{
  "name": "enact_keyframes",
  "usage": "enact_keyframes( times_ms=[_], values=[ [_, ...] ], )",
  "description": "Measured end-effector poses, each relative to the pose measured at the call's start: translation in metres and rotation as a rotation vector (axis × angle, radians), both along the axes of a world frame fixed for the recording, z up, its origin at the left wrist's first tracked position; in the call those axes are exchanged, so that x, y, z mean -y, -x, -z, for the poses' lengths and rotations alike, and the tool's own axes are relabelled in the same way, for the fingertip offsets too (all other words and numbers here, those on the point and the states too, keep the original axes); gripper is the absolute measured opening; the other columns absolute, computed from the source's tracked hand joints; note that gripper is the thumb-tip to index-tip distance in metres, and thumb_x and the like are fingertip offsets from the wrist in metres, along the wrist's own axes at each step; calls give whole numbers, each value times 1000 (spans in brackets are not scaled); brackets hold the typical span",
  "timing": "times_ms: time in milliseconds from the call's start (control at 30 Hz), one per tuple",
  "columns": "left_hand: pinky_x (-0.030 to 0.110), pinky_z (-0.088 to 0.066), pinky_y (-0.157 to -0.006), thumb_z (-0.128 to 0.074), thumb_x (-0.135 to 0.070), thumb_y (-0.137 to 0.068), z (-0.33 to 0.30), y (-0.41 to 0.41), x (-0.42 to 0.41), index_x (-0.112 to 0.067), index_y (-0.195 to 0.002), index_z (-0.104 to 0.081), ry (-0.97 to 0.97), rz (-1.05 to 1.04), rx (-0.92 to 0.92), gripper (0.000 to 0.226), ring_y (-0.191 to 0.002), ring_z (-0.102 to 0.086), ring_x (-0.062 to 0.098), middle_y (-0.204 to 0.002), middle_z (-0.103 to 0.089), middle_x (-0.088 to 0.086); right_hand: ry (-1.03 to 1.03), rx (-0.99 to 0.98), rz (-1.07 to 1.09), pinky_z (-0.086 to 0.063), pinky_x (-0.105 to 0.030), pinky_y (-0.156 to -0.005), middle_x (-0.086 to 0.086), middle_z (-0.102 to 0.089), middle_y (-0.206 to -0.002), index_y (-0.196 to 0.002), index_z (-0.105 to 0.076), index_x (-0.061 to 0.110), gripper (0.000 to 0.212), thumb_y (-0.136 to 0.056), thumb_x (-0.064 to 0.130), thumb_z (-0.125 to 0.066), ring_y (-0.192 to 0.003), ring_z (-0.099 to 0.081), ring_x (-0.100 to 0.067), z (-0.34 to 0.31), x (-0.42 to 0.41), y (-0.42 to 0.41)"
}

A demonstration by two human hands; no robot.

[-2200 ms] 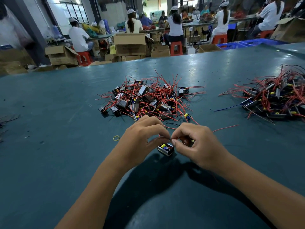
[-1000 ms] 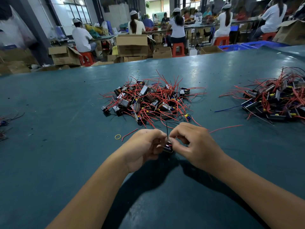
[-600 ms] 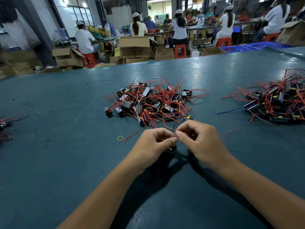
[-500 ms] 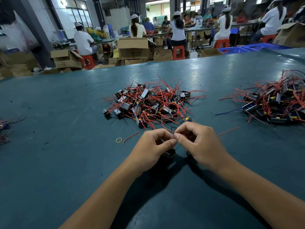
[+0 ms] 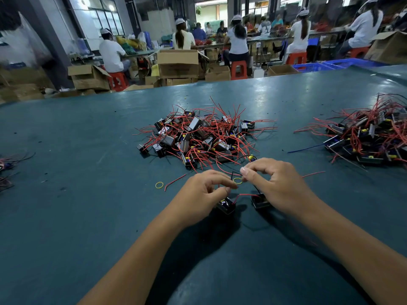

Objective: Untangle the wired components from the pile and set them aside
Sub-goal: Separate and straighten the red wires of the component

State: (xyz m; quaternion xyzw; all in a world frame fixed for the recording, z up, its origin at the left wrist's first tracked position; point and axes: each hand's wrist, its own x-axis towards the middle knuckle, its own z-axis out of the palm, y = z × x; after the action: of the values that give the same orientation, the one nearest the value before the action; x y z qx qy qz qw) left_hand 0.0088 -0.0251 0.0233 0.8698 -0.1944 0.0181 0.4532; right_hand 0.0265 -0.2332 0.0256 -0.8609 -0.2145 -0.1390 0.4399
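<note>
A tangled pile of small black components with red wires lies mid-table. In front of it, my left hand pinches the thin wires of a black component that sits on the table under its fingers. My right hand pinches a small yellow rubber band at its fingertips, close to the left fingertips. A second black component lies under the right hand, and a red wire runs between the two components.
A second heap of wired components lies at the right. A loose yellow rubber band and a stray red wire lie left of my hands. More wires show at the left edge. Cardboard boxes and seated workers are beyond the green table.
My hands have drawn slightly apart. The two components, earlier bunched under my fingers, now lie separate, and a yellow rubber band has appeared at my right fingertips.
</note>
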Motion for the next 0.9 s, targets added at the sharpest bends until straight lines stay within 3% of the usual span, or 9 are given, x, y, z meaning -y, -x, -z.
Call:
enact_keyframes(
  times_ms=[100,300,367,467,533,633,700,800,900],
  values=[
    [19,-41,-53,-58,-8,-96,2,2,4,-19,-108,-76,-24,-14,22,24,-51,-47,10,-106,-69,-13,60,-1,-29,-47,-28,-76,13,-72,-80,-82,-75,28,25,-94,44,-60,-80,-65,-6,2,-4,3],
    [18,-39,-43,-47,-4,-96,-4,0,-4,-25,-110,-73,-19,-72,-128,36,-38,-48,4,-47,-56,-11,1,-17,75,-49,-22,-73,20,-72,-80,-85,-75,32,16,-93,22,-65,-77,-67,-7,-5,4,-1],
    [20,-40,-46,-48,-2,-92,-9,0,-11,-30,-109,-71,-40,-53,-127,39,-41,-48,11,-56,-62,-6,27,-14,23,-45,-9,-76,24,-72,-87,-90,-75,31,22,-92,12,-62,-86,-66,3,-13,13,-2],
    [26,-45,-56,-54,4,-86,-12,0,-24,-26,-105,-68,-67,-2,-27,37,-53,-45,9,-111,-68,-10,168,-41,-80,-39,-3,-81,26,-70,-97,-98,-69,32,29,-89,6,-62,-99,-61,9,-24,28,-4],
    [16,-43,-64,-64,-4,-87,-12,-1,-31,-26,-110,-67,-208,79,38,32,-59,-46,2,-126,-59,-18,343,-114,-141,-40,-11,-94,25,-64,-110,-113,-61,34,32,-86,21,-71,-108,-57,8,-26,34,-5],
    [5,-38,-76,-71,-24,-90,-8,-5,-30,-31,-130,-60,-523,108,84,42,-88,-52,-15,-125,-55,-21,751,-161,-100,-39,-27,-103,16,-56,-123,-131,-49,30,53,-85,44,-71,-116,-50,-8,-16,32,-8],
    [22,-44,-89,-68,-33,-92,-6,-6,-26,-37,-134,-58,-673,65,150,43,-109,-54,-3,-127,-57,-21,924,-62,-23,-40,-31,-97,10,-58,-119,-123,-52,28,37,-91,44,-62,-112,-50,-16,-11,27,-11],
    [33,-49,-86,-65,-45,-92,-6,-3,-22,-41,-123,-62,-668,-18,246,31,-110,-56,6,-117,-61,-19,822,-12,60,-46,-34,-85,11,-60,-100,-101,-54,30,20,-92,47,-58,-97,-55,-17,-10,21,-10],
    [22,-47,-73,-71,-42,-89,-2,-2,-14,-34,-111,-67,-327,-149,312,23,-84,-56,-7,-99,-66,-18,487,-37,63,-47,-29,-70,13,-61,-80,-86,-55,28,22,-86,46,-68,-77,-57,-11,-9,12,-2]
  ],
)
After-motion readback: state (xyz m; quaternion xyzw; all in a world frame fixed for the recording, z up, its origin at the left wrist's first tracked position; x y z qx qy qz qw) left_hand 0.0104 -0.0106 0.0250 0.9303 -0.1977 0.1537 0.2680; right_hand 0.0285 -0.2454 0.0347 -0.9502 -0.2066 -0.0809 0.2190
